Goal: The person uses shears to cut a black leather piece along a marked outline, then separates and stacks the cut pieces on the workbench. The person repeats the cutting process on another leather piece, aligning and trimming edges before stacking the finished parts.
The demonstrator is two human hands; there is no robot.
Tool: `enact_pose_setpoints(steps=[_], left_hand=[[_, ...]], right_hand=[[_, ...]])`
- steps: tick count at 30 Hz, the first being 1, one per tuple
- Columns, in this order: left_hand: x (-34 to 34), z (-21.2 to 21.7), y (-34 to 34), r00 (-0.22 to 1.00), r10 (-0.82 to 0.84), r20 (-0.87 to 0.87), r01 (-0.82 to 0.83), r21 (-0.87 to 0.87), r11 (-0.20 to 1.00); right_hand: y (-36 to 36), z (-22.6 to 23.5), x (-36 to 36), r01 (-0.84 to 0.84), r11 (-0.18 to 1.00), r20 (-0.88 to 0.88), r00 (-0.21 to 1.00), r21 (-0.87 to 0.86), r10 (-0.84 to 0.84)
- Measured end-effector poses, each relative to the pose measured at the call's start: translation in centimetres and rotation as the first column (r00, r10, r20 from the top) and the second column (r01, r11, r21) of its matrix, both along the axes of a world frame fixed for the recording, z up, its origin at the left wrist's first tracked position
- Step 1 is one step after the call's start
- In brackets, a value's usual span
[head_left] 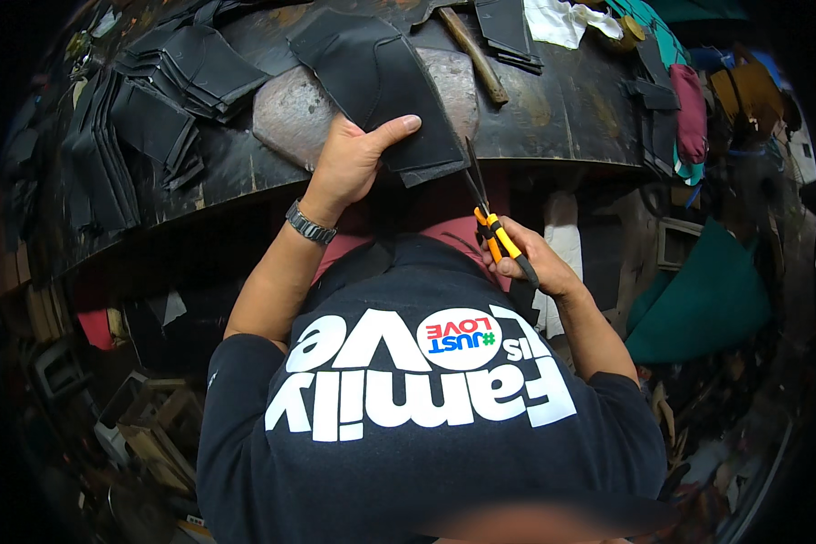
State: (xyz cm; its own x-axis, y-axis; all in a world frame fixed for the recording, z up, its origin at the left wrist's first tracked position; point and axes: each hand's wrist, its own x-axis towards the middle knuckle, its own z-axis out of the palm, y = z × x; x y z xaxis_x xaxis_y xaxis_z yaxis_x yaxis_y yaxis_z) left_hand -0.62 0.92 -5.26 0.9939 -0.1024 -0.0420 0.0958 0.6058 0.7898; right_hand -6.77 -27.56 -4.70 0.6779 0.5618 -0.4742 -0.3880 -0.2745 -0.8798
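My left hand (352, 161) grips a stitched black leather-like piece (376, 77), thumb on top and the other fingers hidden beneath. The piece is held over a flat grey stone slab (290, 113), near the front edge of the workbench. In my right hand (539, 258) is a pair of scissors (490, 227) with yellow-orange and black handles. Their dark blades point up and away, beside the right lower corner of the black piece. Whether the blades touch it I cannot tell.
Stacks of similar black pieces (168, 77) lie on the dark workbench (553, 127) at the left. Beyond the slab rests a hammer with a wooden handle (471, 54). A white cloth (567, 20) is at the back, and green material (703, 299) hangs at the right.
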Motion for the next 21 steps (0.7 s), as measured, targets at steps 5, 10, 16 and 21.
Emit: enact_pose_setpoints(steps=[5, 10, 16, 21], left_hand=[[-0.2, -0.1, 0.4, 0.998, 0.029, 0.058, -0.032, 0.042, 0.999], [-0.4, -0.2, 0.4, 0.994, 0.057, 0.091, -0.065, 0.084, 0.994], [-0.7, 0.0, 1.0, 0.988, 0.044, 0.149, -0.084, 0.272, 0.958], [-1.0, 0.5, 1.0, 0.986, 0.061, 0.154, -0.114, 0.365, 0.924]], right_hand=[[0.9, -0.1, 0.8, -0.043, 0.997, 0.111, 0.993, -0.063, 0.050], [1.6, -0.1, 0.8, 0.013, 1.000, -0.036, 0.999, -0.001, -0.013], [1.9, -0.5, -0.2, 0.094, 0.992, 0.030, 0.995, 0.082, -0.097], [1.8, -0.8, -0.4, 0.112, 0.989, 0.046, 0.992, 0.097, -0.117]])
